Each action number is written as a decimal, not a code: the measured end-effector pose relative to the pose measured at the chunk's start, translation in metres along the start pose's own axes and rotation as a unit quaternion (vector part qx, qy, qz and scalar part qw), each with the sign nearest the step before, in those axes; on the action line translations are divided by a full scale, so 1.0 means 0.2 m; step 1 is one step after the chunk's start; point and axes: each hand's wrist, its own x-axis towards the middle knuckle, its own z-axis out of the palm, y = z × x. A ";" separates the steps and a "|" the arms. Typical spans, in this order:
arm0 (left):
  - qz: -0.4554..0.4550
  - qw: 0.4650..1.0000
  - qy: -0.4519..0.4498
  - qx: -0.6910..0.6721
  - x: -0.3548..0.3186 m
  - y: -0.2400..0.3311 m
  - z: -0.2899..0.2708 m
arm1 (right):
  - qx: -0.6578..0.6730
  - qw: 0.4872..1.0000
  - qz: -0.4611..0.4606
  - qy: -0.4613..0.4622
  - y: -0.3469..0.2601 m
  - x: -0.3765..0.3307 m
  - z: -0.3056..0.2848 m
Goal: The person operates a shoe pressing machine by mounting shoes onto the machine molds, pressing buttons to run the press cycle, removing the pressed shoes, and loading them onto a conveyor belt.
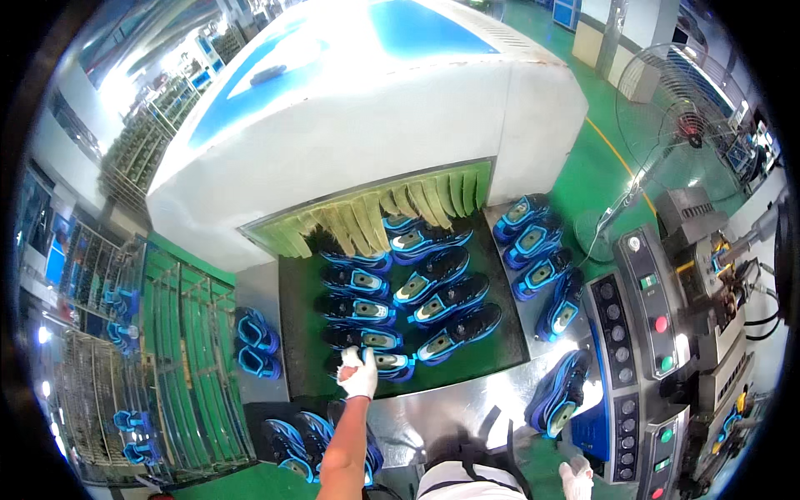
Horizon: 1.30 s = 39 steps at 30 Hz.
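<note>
My left hand (pixel 358 372), in a white glove, reaches over the nearest sneaker (pixel 393 365) of the left row on the dark green belt (pixel 467 375). Its fingers close on that black and blue sneaker near the toe; the glove hides part of it. More black sneakers with blue soles lie in two rows behind, the farthest under a fringed yellow-green curtain (pixel 367 208). Down at the lower edge, my right hand (pixel 577 482), also in a white glove, is partly cut off and smeared. The closest thing to it is a sneaker (pixel 560 396) on the metal ledge.
A large white and blue machine (pixel 358 125) stands behind the belt. Several sneakers (pixel 533 242) line the right ledge. Beside it are a button panel (pixel 654 308) and a standing fan (pixel 687 125). At left are a metal rack (pixel 196 358) and two sneakers (pixel 257 346); more lie (pixel 287 442) near me.
</note>
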 end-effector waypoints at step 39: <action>0.576 0.654 -0.488 -0.047 -3.53 3.66 0.97 | 0.762 0.457 0.251 0.383 0.64 -0.79 -0.50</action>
